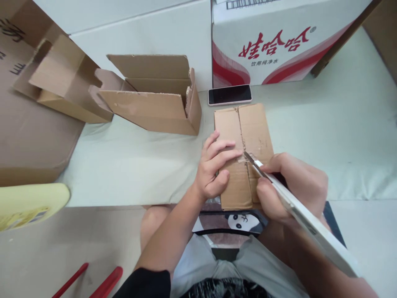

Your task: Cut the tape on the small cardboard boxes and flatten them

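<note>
A small closed cardboard box [248, 128] lies in front of me at the near edge of a pale surface [130, 165]. My left hand [214, 165] rests on its left flap, fingers curled and pressing down beside the centre seam. My right hand [291, 186] is wrapped round a white utility knife [307, 219]. The knife's blade tip touches the clear tape on the seam, just right of my left fingertips.
An opened brown carton [155, 103] stands to the left, with more cardboard [58, 78] beyond it. A phone [229, 94] lies behind the small box, below a white and red printed carton [279, 41]. Red handles [93, 281] lie on the floor at lower left.
</note>
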The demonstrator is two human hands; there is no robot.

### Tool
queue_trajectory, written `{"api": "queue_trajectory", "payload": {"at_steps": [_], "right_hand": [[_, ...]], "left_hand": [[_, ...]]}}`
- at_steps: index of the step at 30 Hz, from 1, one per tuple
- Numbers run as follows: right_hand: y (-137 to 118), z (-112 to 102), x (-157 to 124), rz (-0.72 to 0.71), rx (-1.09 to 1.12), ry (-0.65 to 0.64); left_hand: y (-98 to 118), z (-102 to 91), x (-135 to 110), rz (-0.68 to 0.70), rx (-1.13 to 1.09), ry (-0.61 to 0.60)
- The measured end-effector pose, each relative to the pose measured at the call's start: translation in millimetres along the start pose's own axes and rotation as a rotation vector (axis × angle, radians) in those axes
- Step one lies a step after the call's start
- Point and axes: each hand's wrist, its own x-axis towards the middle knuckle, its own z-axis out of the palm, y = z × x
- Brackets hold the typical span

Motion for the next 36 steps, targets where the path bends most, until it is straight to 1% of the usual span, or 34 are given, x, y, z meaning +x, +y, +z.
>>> {"api": "queue_trajectory", "payload": {"at_steps": [5,12,15,18,21,24,28,30,32,34,36], "right_hand": [[-2.7,1.3,1.1,0.062,0.021,-0.026],[-1.4,-0.2,-1.3,0.082,0.012,-0.039],[-0.4,-0.7,-2.7,0.088,0.017,-0.039],[0.1,0.2,-2.3,0.068,0.000,-0.060],[-0.4,1.3,0.2,0.012,-0.058,-0.087],[-2.5,1.5,3.0,-0.027,-0.048,-0.046],[-4.6,1.0,3.5,0.010,0.064,0.029],[-4.3,1.3,2.9,0.019,0.101,0.034],[-3.3,2.0,2.5,0.009,0.085,0.005],[-1.9,2.8,2.3,0.000,0.021,-0.048],[-0.5,3.3,1.9,0.010,-0.033,-0.070]], "left_hand": [[-0.2,0.1,0.8,0.013,-0.033,0.014],[0.4,1.0,0.6,0.005,-0.061,0.024],[0.3,1.1,0.0,0.000,-0.034,0.021],[0.1,0.6,0.2,0.005,0.004,0.008],[-0.2,0.0,1.0,0.014,0.007,0.008],[-0.3,-0.6,1.4,0.016,0.000,0.008],[-0.3,-1.2,1.4,0.023,-0.010,0.002],[-0.5,-1.6,1.5,0.017,-0.001,0.000],[-0.9,-1.9,1.8,0.018,0.012,-0.001],[-1.3,-2.2,2.1,0.027,0.023,0.000],[-1.5,-2.3,2.4,0.034,0.036,-0.003]]}}
